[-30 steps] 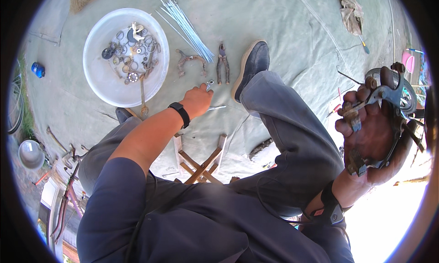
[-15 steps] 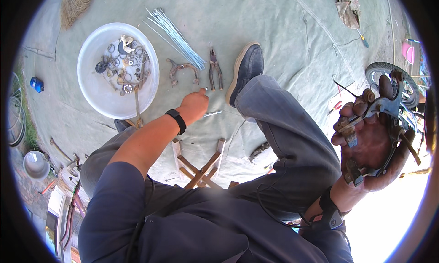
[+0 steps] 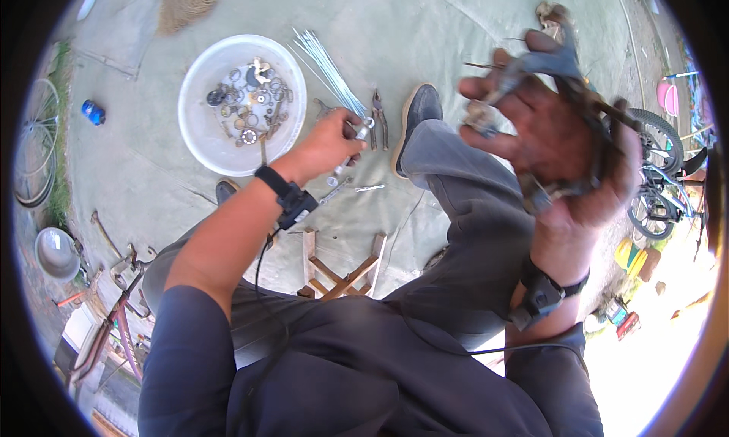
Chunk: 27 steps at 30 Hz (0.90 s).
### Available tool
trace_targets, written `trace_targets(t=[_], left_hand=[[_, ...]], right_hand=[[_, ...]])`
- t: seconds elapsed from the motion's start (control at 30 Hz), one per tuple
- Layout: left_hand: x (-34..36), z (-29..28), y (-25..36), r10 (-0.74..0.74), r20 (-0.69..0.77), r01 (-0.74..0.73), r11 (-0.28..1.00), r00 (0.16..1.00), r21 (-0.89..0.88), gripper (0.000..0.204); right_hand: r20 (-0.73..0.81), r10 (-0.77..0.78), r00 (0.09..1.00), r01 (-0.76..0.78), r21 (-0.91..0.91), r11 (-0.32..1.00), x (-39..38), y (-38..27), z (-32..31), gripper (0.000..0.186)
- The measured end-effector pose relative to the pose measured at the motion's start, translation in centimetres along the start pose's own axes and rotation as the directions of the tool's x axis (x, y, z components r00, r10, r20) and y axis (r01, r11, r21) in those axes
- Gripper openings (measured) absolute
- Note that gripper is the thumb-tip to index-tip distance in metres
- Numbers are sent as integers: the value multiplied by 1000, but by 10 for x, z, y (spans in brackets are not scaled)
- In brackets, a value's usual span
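Here, left hand (image 3: 332,142) grips 1 wrench (image 3: 362,135), right hand (image 3: 566,145) metal part (image 3: 553,63)

Ring-ended wrench (image 3: 362,133): silver, slanting in our left hand (image 3: 326,145).
Bicycle brake caliper (image 3: 553,63): grey, blurred, arching across our right hand (image 3: 562,137).

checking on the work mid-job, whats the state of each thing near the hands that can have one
left hand: gripping a silver wrench
right hand: fingers partly spread, holding a bicycle brake caliper, blurred
whitish basin: upright, small metal parts inside
pliers: lying on the ground sheet, handles slightly apart
thin metal rods: lying in a loose bundle
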<state>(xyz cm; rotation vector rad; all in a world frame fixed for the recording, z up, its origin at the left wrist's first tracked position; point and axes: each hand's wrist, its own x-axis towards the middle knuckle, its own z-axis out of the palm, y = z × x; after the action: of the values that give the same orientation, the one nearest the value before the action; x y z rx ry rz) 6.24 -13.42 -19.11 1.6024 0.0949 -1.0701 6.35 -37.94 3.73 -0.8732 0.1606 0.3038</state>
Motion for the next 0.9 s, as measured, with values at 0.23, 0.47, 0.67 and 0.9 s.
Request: trace_targets(t=[0.23, 0.47, 0.67, 0.9], left_hand=[[-160, -75, 90, 269, -283, -234, 960, 921, 153, 22], [-277, -77, 83, 576, -430, -517, 816, 695, 258, 21], [-292, -98, 63, 742, -322, -508, 649, 588, 566, 14], [-298, -125, 52, 775, -234, -435, 546, 587, 716, 11]], right_hand=[[232, 132, 964, -87, -194, 977, 2, 35, 66, 71], [308, 285, 908, -155, -385, 910, -9, 83, 114, 69], [375, 445, 813, -154, -598, 786, 3, 116, 144, 75], [377, 542, 751, -178, -675, 716, 18, 126, 165, 76]])
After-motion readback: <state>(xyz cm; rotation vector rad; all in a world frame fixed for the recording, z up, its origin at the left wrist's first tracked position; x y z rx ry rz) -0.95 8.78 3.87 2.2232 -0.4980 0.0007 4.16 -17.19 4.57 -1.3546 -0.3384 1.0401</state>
